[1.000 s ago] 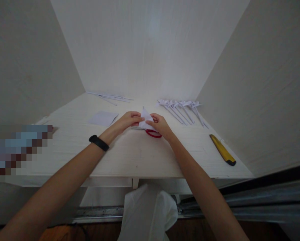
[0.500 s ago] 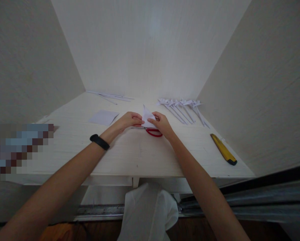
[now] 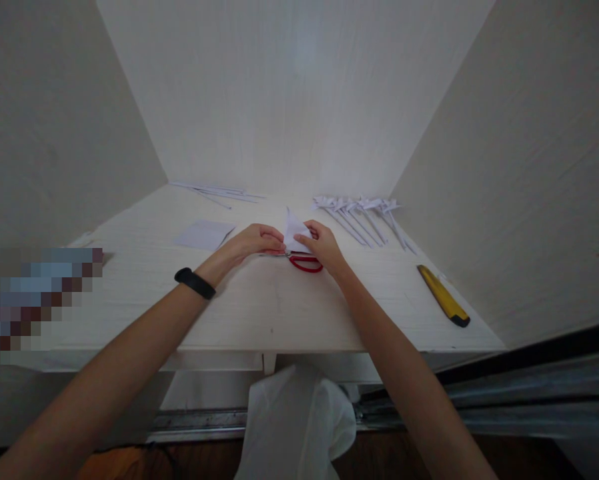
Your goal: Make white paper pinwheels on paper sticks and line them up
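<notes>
Between my hands stands a small folded sheet of white paper (image 3: 294,230), its pointed corner up. My right hand (image 3: 323,243) pinches its right side, thumb in front and fingers behind. At its lower left edge my left hand (image 3: 262,241) has its fingertips closed on the paper. Just below lies a pair of scissors (image 3: 307,265) with red handles, the blades pointing left and partly under my left hand. A flat stack of white paper (image 3: 204,233) rests to the left of my left hand.
Several white paper pinwheels on sticks (image 3: 364,213) lie at the back right. Thin white paper sticks (image 3: 214,193) are at the back left. A yellow utility knife (image 3: 443,297) lies near the right wall. Walls enclose the white tabletop (image 3: 279,313) on three sides.
The view has shifted slightly. My left fingers have moved a little at the paper's lower left edge; both hands stay on the paper, and the scissors lie as before.
</notes>
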The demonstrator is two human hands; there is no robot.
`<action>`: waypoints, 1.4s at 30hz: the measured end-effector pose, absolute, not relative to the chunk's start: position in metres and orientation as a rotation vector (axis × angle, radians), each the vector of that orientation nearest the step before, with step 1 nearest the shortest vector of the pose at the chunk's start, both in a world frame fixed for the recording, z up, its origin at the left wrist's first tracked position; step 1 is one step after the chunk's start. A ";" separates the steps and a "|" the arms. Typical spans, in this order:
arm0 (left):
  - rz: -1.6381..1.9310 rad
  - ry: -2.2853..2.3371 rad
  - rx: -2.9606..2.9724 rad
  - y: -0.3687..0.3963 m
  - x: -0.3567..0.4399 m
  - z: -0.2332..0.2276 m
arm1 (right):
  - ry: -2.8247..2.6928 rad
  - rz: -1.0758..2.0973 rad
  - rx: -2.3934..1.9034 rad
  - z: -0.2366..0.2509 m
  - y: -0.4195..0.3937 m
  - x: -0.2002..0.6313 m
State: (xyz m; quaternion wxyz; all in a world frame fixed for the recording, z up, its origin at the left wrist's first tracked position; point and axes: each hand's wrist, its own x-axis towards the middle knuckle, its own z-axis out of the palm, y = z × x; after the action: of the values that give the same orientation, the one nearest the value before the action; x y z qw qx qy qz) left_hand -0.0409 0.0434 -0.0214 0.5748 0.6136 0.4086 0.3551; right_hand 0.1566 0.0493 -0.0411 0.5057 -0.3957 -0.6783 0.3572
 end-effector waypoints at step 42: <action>0.914 1.055 1.508 0.039 -0.035 -0.017 | -1.638 0.731 -0.991 -0.037 0.048 0.154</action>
State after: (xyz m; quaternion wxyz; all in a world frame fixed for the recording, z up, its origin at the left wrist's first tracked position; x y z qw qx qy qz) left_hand -0.0349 0.0389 -0.0166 0.5171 0.6282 0.4393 0.3807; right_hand 0.1536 0.0476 -0.0369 0.5195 -0.4131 -0.6829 0.3050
